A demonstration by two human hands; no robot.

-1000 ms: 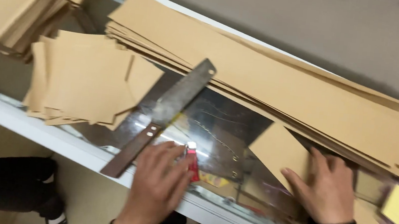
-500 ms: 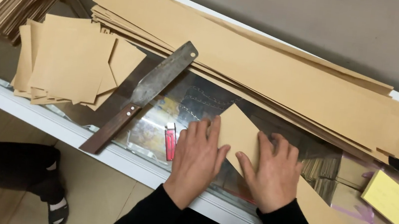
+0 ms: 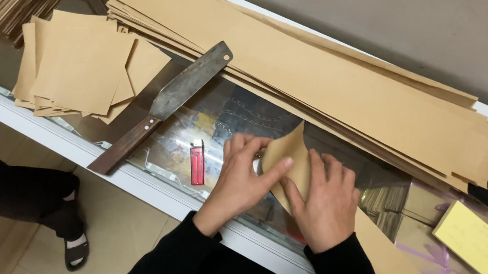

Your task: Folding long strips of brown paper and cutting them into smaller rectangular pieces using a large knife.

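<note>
While both hands pinch one brown sheet [image 3: 290, 160], left hand [image 3: 242, 179] clamped on its edge, right hand [image 3: 325, 204] pressing it flat, lighter [image 3: 197, 162] at 9 o'clock, knife [image 3: 165, 103] at 10.

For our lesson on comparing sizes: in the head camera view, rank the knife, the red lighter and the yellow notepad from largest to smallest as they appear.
1. knife, by far the longest
2. yellow notepad
3. red lighter, clearly smallest

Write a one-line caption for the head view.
Both hands, left hand and right hand, fold a brown paper sheet beside a large knife.
</note>
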